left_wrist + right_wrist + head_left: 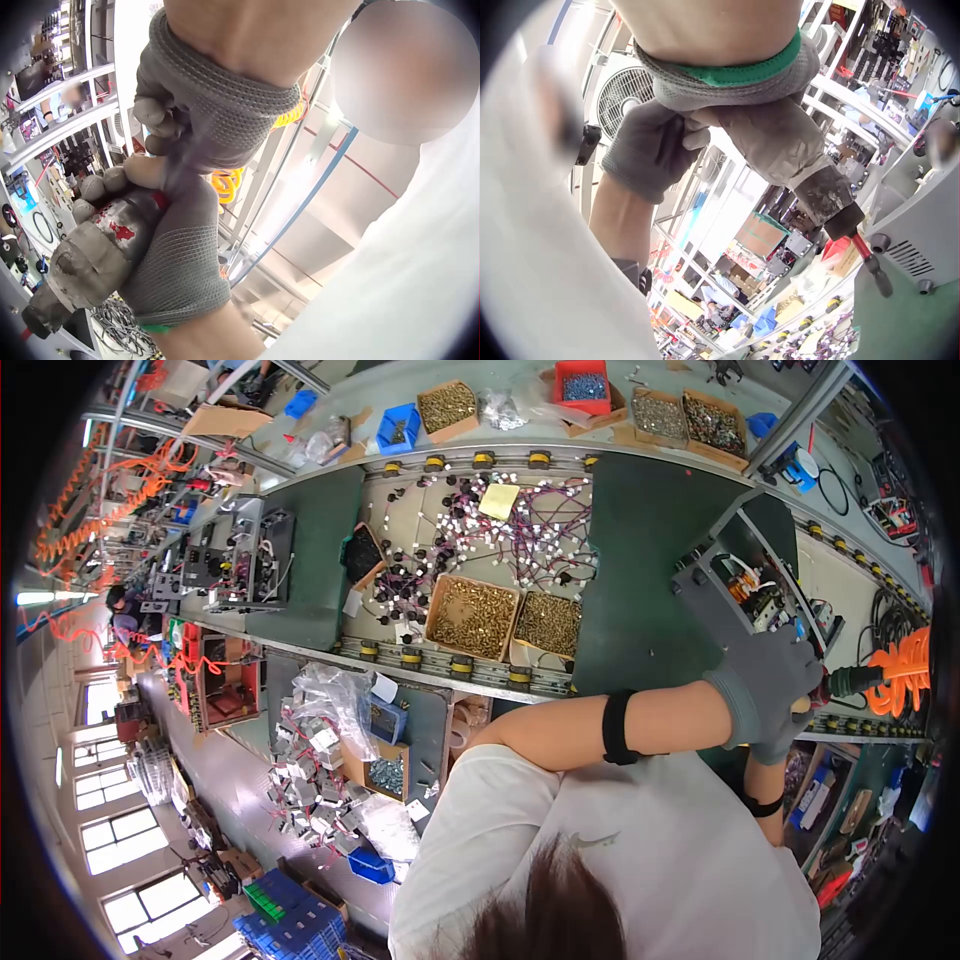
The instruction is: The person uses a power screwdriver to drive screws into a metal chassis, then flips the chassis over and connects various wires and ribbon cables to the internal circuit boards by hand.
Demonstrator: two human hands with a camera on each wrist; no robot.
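Note:
A taped power screwdriver (94, 259) (776, 142) is gripped by my gloved right hand (775, 738) (180, 255) (735, 82), its dark bit (877, 274) pointing away beside a grey metal housing (712, 598) (922, 217). My gloved left hand (765, 668) (210, 112) (651, 146) is close against the right one, fingers curled; nothing shows in it, and its palm is hidden. Wiring and parts (755, 595) sit inside the open housing. An orange coiled hose (903, 670) lies next to the hands.
Boxes of brass-coloured screws (470, 618) and loose wired connectors (500, 530) lie on the line left of the housing. More units (230, 565) stand at the far left. Screw bins (446, 410) line the back shelf. Bagged parts (330, 710) lie on a lower table.

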